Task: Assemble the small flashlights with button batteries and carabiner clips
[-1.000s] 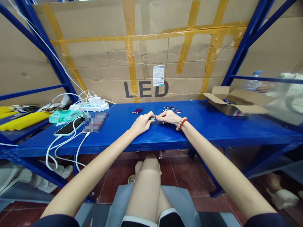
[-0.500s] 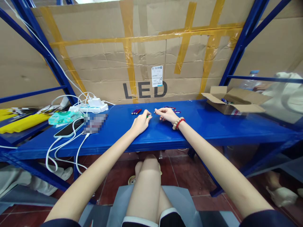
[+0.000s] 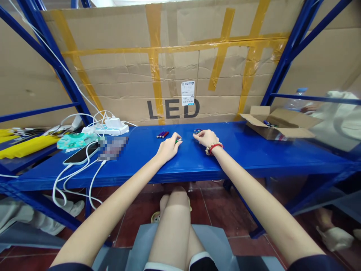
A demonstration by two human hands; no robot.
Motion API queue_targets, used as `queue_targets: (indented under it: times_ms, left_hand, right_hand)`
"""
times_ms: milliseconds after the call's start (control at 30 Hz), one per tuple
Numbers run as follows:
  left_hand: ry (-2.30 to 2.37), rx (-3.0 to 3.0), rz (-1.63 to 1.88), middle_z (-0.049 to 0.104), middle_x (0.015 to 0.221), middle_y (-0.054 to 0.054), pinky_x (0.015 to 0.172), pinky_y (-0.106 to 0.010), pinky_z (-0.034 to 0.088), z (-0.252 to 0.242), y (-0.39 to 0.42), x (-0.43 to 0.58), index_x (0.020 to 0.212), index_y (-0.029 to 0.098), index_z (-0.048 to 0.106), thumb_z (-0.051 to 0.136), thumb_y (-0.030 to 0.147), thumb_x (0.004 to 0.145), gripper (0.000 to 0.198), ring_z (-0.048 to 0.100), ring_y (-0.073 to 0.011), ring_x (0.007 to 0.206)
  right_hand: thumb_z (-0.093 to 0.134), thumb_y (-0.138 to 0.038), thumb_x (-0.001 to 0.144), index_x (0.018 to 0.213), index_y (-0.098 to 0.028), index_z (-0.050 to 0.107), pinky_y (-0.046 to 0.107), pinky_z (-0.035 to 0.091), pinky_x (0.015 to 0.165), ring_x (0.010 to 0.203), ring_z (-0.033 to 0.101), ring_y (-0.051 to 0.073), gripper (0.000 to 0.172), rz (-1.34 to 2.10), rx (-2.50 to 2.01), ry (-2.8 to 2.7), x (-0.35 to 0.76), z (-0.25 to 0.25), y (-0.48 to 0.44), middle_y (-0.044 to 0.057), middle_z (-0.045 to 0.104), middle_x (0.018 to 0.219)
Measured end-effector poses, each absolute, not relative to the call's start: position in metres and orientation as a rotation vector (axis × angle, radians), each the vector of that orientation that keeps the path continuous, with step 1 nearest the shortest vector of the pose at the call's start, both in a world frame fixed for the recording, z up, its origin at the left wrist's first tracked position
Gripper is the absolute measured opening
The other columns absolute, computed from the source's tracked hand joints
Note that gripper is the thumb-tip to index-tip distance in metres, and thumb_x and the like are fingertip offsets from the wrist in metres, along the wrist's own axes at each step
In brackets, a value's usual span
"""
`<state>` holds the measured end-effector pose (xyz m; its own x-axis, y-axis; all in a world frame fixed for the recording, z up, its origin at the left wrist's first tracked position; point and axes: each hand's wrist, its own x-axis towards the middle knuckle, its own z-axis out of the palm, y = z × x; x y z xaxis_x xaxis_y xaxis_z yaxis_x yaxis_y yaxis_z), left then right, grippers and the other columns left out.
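The left hand [image 3: 168, 147] is closed around a green tube [image 3: 178, 140], its silvery end poking out past the fingertips just over the blue table [image 3: 135, 156]. The right hand [image 3: 207, 138] sits apart from it, fingers curled in and thumb near the forefinger; I can't tell whether anything small is pinched there. A few colourful tubes [image 3: 198, 130] lie right behind that hand, partly hidden. Beyond the left hand, red and purple tubes [image 3: 163, 134] lie side by side. An open box [image 3: 255, 128] stands farther right.
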<state>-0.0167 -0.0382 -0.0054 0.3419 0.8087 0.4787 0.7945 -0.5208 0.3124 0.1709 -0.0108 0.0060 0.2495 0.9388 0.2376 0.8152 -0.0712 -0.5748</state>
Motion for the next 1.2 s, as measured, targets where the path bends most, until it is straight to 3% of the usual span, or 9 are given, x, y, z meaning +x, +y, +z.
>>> queue_targets:
  times_ms: [367, 667, 800, 933, 1033, 1200]
  left_hand:
    - [1.499, 2.595, 0.882, 0.067, 0.096, -0.004, 0.073, -0.030, 0.048, -0.003, -0.039, -0.016, 0.105, 0.024, 0.048, 0.040, 0.030, 0.092, 0.016, 0.065, -0.0217, 0.089]
    - [1.481, 2.582, 0.890, 0.067, 0.096, -0.003, 0.073, -0.030, 0.047, -0.005, -0.038, -0.016, 0.104, 0.025, 0.048, 0.042, 0.031, 0.092, 0.015, 0.064, -0.0221, 0.090]
    - [1.456, 2.575, 0.888, 0.068, 0.096, -0.003, 0.073, -0.030, 0.047, -0.004, -0.040, -0.016, 0.104, 0.024, 0.048, 0.041, 0.030, 0.092, 0.015, 0.065, -0.0211, 0.087]
    - [1.455, 2.563, 0.880, 0.067, 0.096, -0.004, 0.072, -0.030, 0.047, -0.003, -0.041, -0.016, 0.104, 0.024, 0.048, 0.041, 0.030, 0.092, 0.015, 0.065, -0.0213, 0.087]
    - [1.462, 2.560, 0.876, 0.067, 0.095, -0.004, 0.073, -0.031, 0.047, -0.003, -0.041, -0.015, 0.104, 0.023, 0.048, 0.041, 0.030, 0.092, 0.016, 0.065, -0.0219, 0.087]
    - [1.440, 2.560, 0.872, 0.066, 0.092, -0.003, 0.073, -0.030, 0.047, -0.003, -0.041, -0.016, 0.104, 0.024, 0.048, 0.040, 0.032, 0.092, 0.017, 0.064, -0.0214, 0.086]
  right_hand:
    - [0.066, -0.031, 0.070, 0.084, -0.021, 0.075, 0.031, 0.049, 0.073, 0.078, 0.067, 0.022, 0.019, 0.150, -2.062, -1.693, 0.194, 0.019, -0.004, 0.007, 0.070, 0.068]
    - [0.069, -0.042, 0.067, 0.084, -0.024, 0.074, 0.031, 0.048, 0.072, 0.086, 0.066, 0.023, 0.025, 0.220, -1.983, -1.623, 0.203, 0.005, 0.005, 0.005, 0.072, 0.084]
    - [0.059, -0.036, 0.077, 0.093, -0.025, 0.071, 0.029, 0.047, 0.072, 0.090, 0.064, 0.020, 0.023, 0.134, -1.904, -1.482, 0.208, -0.001, 0.008, 0.002, 0.071, 0.094]
    - [0.049, -0.025, 0.084, 0.107, -0.023, 0.067, 0.032, 0.044, 0.082, 0.102, 0.058, 0.022, 0.029, -0.015, -1.881, -1.587, 0.210, -0.007, 0.015, 0.006, 0.066, 0.110]
    - [0.046, -0.027, 0.088, 0.116, -0.024, 0.063, 0.038, 0.038, 0.091, 0.112, 0.049, 0.025, 0.033, -0.115, -1.836, -1.817, 0.209, -0.013, 0.020, 0.008, 0.059, 0.120]
    - [0.051, -0.034, 0.087, 0.100, -0.027, 0.070, 0.044, 0.031, 0.093, 0.112, 0.044, 0.027, 0.024, -0.174, -1.822, -1.954, 0.207, -0.018, 0.024, 0.005, 0.060, 0.115]
